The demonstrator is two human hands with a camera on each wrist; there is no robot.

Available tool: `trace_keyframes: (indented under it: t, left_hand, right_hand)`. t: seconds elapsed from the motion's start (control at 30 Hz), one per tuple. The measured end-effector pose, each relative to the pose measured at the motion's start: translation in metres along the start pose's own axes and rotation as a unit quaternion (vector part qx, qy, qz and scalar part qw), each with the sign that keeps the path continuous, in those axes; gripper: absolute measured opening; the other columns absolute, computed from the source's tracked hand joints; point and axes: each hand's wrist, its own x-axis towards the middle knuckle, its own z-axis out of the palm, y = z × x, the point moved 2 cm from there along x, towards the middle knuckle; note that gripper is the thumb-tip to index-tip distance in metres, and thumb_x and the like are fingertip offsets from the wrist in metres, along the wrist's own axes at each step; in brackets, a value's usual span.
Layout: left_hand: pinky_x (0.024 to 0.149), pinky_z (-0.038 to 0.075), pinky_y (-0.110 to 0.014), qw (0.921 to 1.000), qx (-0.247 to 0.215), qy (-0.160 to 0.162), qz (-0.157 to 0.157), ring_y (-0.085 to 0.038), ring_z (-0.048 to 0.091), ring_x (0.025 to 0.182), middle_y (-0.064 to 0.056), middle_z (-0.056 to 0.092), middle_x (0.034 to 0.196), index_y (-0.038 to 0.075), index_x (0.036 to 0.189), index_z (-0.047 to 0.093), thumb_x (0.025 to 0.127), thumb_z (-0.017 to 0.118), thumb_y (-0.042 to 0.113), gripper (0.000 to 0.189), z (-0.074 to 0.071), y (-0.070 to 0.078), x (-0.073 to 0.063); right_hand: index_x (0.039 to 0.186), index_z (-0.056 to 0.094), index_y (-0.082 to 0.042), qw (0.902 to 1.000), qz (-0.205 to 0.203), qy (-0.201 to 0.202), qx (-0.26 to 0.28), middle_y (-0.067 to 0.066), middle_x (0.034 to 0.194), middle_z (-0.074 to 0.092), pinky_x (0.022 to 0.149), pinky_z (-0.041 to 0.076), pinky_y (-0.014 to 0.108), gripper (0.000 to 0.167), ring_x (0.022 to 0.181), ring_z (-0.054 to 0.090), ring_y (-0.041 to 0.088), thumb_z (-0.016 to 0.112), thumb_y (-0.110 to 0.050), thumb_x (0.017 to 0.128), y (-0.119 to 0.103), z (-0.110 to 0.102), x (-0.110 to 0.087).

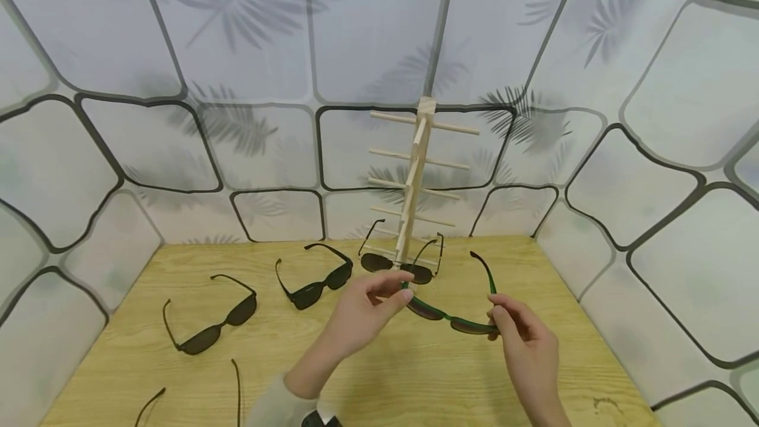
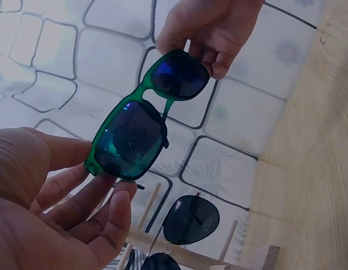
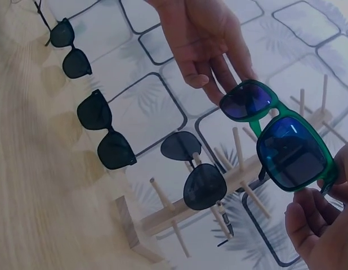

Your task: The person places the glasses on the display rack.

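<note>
Both hands hold a pair of green-framed sunglasses point(image 1: 471, 326) in front of a wooden display rack point(image 1: 417, 157). My left hand point(image 1: 364, 315) pinches one outer corner of the frame between thumb and fingers. At the other end, my right hand point(image 1: 528, 348) grips the corner near the hinge, and the temple beside it points away from me. Bluish mirrored lenses point(image 2: 132, 140) show in the left wrist view. A pair of dark thin-framed sunglasses point(image 1: 420, 274) sits on the rack's lowest part, just beyond my left fingertips.
Black sunglasses point(image 1: 309, 295) stand on the wooden table point(image 1: 415, 381) left of the rack, with another dark pair point(image 1: 203, 340) farther left. Temples of one more pair point(image 1: 238, 391) poke in at the bottom edge. Bare wooden pegs point(image 1: 453, 128) stick out from the rack. Patterned walls point(image 1: 373, 38) enclose the table.
</note>
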Motion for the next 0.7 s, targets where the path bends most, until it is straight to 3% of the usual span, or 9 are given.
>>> trace_keyframes:
  t: [0.17, 0.33, 0.53, 0.7]
  left_hand:
    - [0.073, 0.06, -0.024, 0.9995, -0.027, 0.01, 0.011, -0.011, 0.074, 0.094, -0.017, 0.08, 0.11, 0.011, 0.128, 0.076, 0.101, 0.073, 0.02, 0.029, -0.008, -0.001, 0.0]
    - [0.066, 0.055, -0.022, 0.9992, -0.03, 0.026, 0.001, -0.01, 0.072, 0.098, -0.013, 0.079, 0.113, 0.012, 0.128, 0.076, 0.1, 0.074, 0.018, 0.029, -0.017, 0.001, 0.001]
    - [0.075, 0.058, -0.025, 0.9984, -0.031, 0.043, -0.021, -0.015, 0.072, 0.102, -0.014, 0.078, 0.117, 0.01, 0.129, 0.076, 0.1, 0.075, 0.019, 0.03, -0.026, -0.002, 0.002]
    - [0.074, 0.059, -0.028, 0.9969, -0.034, 0.054, -0.046, -0.014, 0.071, 0.093, -0.012, 0.078, 0.114, 0.014, 0.129, 0.076, 0.1, 0.076, 0.021, 0.03, -0.034, -0.002, 0.002]
  right_hand:
    - [0.119, 0.076, -0.003, 0.9997, -0.018, -0.015, -0.004, -0.006, 0.087, 0.074, 0.067, 0.058, 0.021, 0.019, 0.071, 0.068, 0.011, 0.066, -0.011, 0.105, -0.005, 0.007, 0.005]
    - [0.12, 0.075, -0.002, 0.9994, -0.025, -0.02, 0.007, -0.006, 0.088, 0.074, 0.066, 0.058, 0.021, 0.019, 0.072, 0.068, 0.009, 0.066, -0.009, 0.105, -0.009, 0.015, 0.01]
    - [0.118, 0.076, 0.001, 0.998, -0.058, -0.022, 0.014, -0.008, 0.085, 0.073, 0.065, 0.058, 0.02, 0.018, 0.07, 0.067, 0.007, 0.065, -0.004, 0.104, -0.015, 0.027, 0.017]
    - [0.119, 0.075, 0.001, 0.997, -0.065, -0.035, 0.022, -0.01, 0.087, 0.073, 0.066, 0.058, 0.019, 0.019, 0.07, 0.066, 0.007, 0.065, -0.005, 0.104, -0.018, 0.035, 0.023]
